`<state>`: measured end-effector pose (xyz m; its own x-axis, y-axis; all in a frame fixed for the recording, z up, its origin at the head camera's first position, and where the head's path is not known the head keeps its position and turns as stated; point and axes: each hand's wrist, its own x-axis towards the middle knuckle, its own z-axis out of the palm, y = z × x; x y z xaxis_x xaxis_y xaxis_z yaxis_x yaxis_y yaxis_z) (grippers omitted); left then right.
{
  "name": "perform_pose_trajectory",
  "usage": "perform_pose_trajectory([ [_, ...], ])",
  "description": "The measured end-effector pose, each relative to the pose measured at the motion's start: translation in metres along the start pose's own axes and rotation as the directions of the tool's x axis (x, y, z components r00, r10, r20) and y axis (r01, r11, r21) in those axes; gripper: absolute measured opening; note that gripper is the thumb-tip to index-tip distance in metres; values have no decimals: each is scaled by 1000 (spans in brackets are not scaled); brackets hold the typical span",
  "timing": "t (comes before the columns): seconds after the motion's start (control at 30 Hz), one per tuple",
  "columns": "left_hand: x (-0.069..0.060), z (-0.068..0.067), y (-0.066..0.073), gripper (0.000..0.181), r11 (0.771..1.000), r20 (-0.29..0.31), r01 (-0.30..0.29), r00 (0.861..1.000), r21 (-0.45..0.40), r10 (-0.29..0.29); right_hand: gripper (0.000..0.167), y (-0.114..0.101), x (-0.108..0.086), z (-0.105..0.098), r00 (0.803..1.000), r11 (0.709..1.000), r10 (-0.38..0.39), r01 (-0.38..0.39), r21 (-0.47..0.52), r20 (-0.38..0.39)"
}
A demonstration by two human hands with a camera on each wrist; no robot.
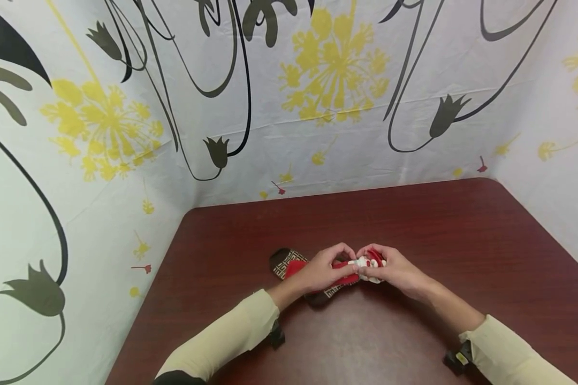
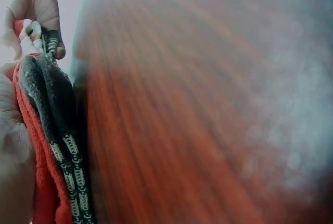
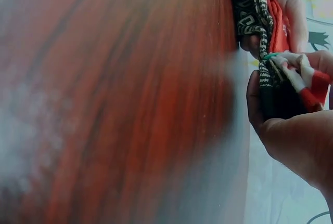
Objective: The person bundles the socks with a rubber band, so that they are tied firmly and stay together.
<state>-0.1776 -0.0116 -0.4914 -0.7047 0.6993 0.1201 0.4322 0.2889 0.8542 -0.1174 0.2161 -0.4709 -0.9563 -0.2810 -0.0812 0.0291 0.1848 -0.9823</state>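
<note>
Both hands are close together over the middle of the table. My left hand (image 1: pixel 320 270) grips a red sock (image 1: pixel 295 267) and a dark patterned sock (image 1: pixel 280 259) lying together. Beige key-like figures run along the dark one, which shows folded in the left wrist view. At the other end, my right hand (image 1: pixel 404 274) pinches a bunched red-and-white part (image 3: pixel 306 81), with dark cloth (image 3: pixel 281 102) also in its grasp. A small green bit (image 3: pixel 269 56) shows beside the white strands. Fingers cover much of the bunched end.
The dark red-brown wooden table (image 1: pixel 221 321) has rounded far corners. White cloth walls (image 1: pixel 270 155) printed with yellow and grey flowers stand round its far and side edges. A small black device (image 1: pixel 457 359) is strapped at the right wrist.
</note>
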Motion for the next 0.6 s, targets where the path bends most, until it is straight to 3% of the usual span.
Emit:
perform_pose_trajectory([
  [0.2, 1, 3, 0, 19, 999, -48, 18, 999, -40, -20, 56, -5, -6, -5, 996, 999, 49, -49, 0, -75],
  [0.4, 2, 5, 0, 18, 990, -138, 47, 988, -135, -66, 69, -12, -14, -8, 981, 970, 148, -119, 212, -125],
  [0.6, 5, 7, 6, 22, 986, -258, 61, 961, -158, -101, 69, -14, -21, 3, 980, 926, 177, -133, 352, -95],
])
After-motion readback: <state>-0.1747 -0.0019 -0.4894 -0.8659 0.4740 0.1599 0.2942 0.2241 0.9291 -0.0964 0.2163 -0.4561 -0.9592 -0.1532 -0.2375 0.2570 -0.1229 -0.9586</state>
